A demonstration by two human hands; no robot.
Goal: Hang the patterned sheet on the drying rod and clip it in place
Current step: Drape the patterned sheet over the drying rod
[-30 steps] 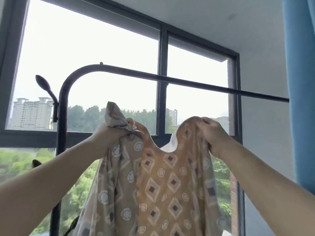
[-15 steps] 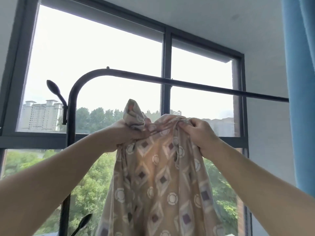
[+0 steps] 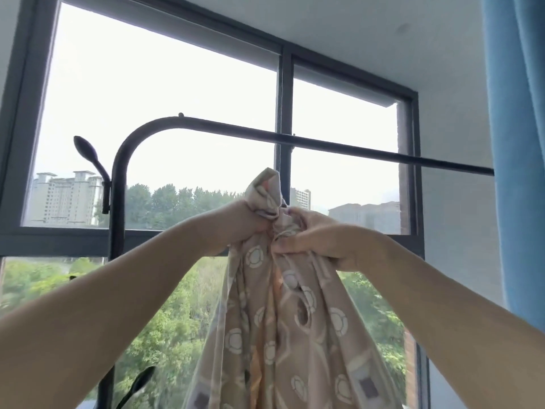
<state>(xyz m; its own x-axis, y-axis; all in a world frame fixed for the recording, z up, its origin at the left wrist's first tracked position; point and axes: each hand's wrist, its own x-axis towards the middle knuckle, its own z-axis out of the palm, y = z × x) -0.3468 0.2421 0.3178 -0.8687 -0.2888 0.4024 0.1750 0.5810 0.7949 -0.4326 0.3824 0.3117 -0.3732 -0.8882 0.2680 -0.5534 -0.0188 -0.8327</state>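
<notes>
Beige-and-orange cotton-like fabric, printed with ringed circles and diamonds: the patterned sheet (image 3: 283, 320), gathered into one bunch at its top and hanging in long folds out of view at the bottom. It is held up in front of the window (image 3: 165, 119), below the drying rod (image 3: 354, 149) and not touching it.

Left hand (image 3: 244, 222) — fist closed tight round the gathered fabric, a tuft of which stands up above the knuckles.

Right hand (image 3: 309, 237) — just beside the left, nearly touching it; fingers (image 3: 290, 246) curled and pinched on the same bunch a little lower.

Drying rod — black metal, curving up from an upright post at the left (a knobbed side hook (image 3: 88, 154) branches off it) and running level to the right until the blue curtain (image 3: 516, 143) hides its end. Bare along all of the stretch in view.

Clips — none visible on the rod, in either hand or elsewhere.

Progress, as judged: early. Sheet is lifted and in both hands, but nothing is draped yet. Left to do: raise the bunch over the rod, spread it out along the bar, then find clips and fasten it.
</notes>
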